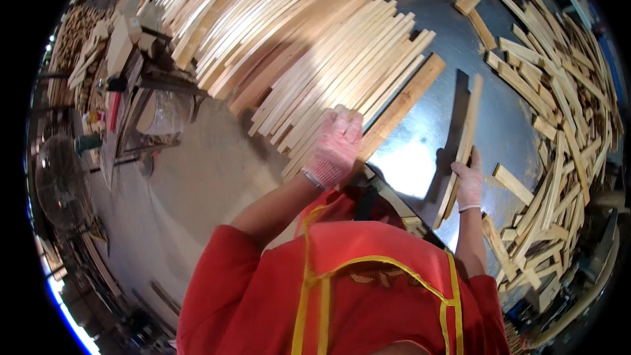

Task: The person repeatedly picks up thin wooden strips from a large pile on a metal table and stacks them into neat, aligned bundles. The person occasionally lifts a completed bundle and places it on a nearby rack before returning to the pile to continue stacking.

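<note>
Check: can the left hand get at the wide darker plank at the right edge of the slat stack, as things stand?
Probably yes. The left hand rests on the slat stack, right beside the plank, with nothing between them. The right hand holds a separate slat, clear of it.

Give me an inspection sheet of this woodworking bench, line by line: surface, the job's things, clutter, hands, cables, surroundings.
Surface: shiny metal table, reflecting light, bare in the middle.
Job's things: big stack of long pale slats on the left; single slat held on edge.
Clutter: loose heap of short offcuts along the right side and far edge.
Hands: left hand, gloved, rests on the near ends of the stack; right hand, gloved, fingers closed round the single slat.
Cables: nothing seen.
Surroundings: concrete floor, a fan at far left, a cluttered stand beside the stack.
</note>
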